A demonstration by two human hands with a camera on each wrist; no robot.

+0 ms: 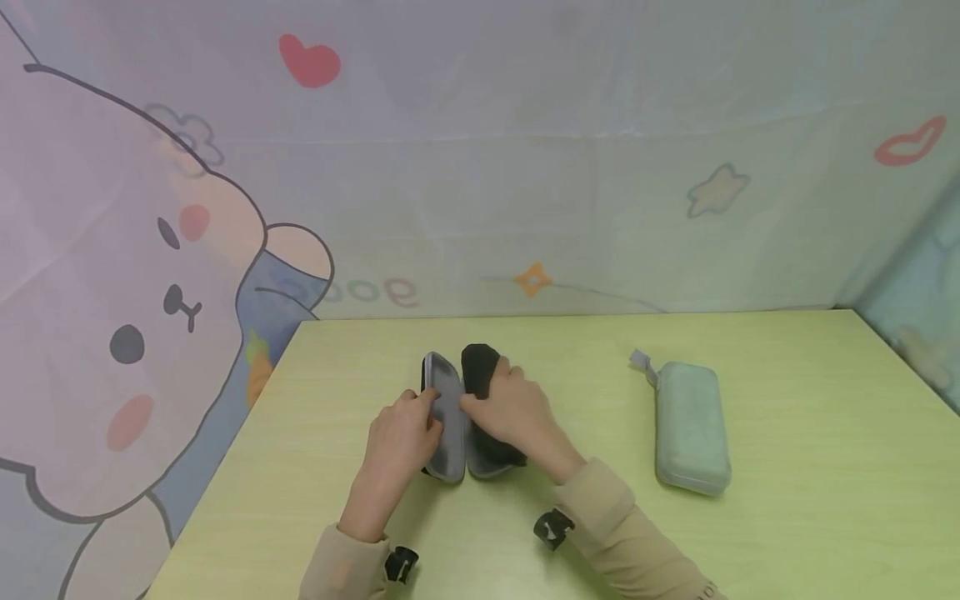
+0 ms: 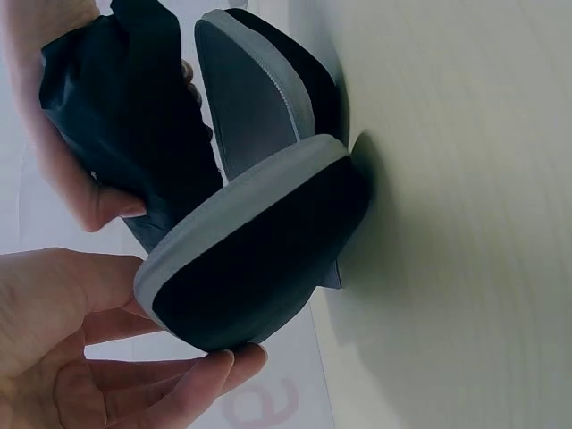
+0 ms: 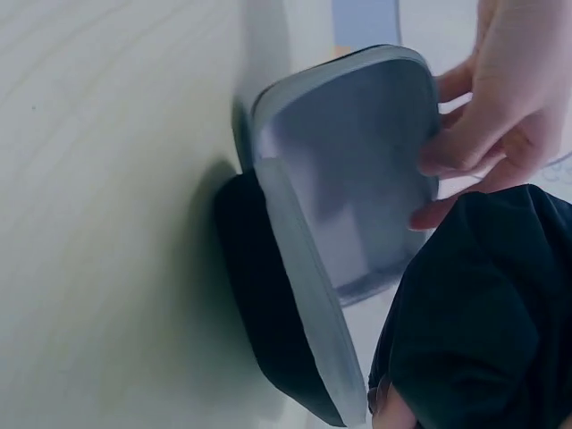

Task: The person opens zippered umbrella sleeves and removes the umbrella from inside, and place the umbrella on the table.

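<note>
A black zip case with a grey lining and light grey rim stands unfolded on the table, its two halves spread like a book. My left hand grips the edge of the left half, thumb at the rim and fingers on its black outside. A dark, creased, soft fabric bundle is in my right hand, at the right half of the case. The bundle's exact kind cannot be told. In the right wrist view, the grey inside of the left half shows nothing in it.
A mint-green zipped case with a small strap lies to the right on the pale yellow table. A printed cloth hangs behind the table's back edge. Black mounts sit at both wrists.
</note>
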